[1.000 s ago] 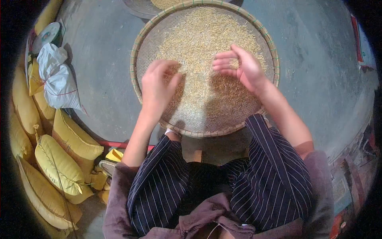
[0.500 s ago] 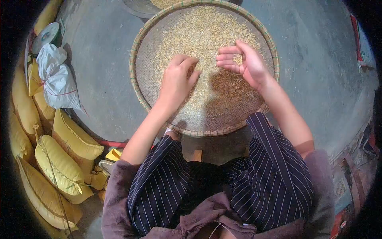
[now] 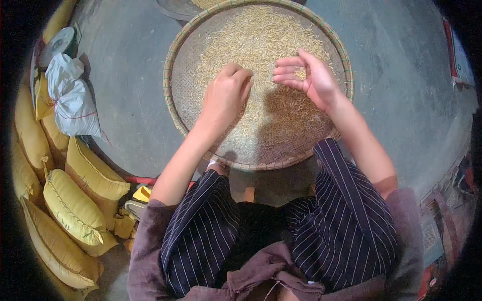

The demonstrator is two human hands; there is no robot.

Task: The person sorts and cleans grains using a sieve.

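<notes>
Left hand (image 3: 227,98), centre of the frame: thumb and fingertips drawn close over the loose grain (image 3: 261,31); whether they pinched any, we could not tell. Right hand (image 3: 315,83), right of centre, lay palm-up, fingers extended, kernels (image 3: 300,74) resting on it. Outward, grain spread across the woven tray (image 3: 167,80), upper middle. We judged each grain light, hard, apt to slip, best pinched singly; the tray stiff, best held by its rim.
</notes>
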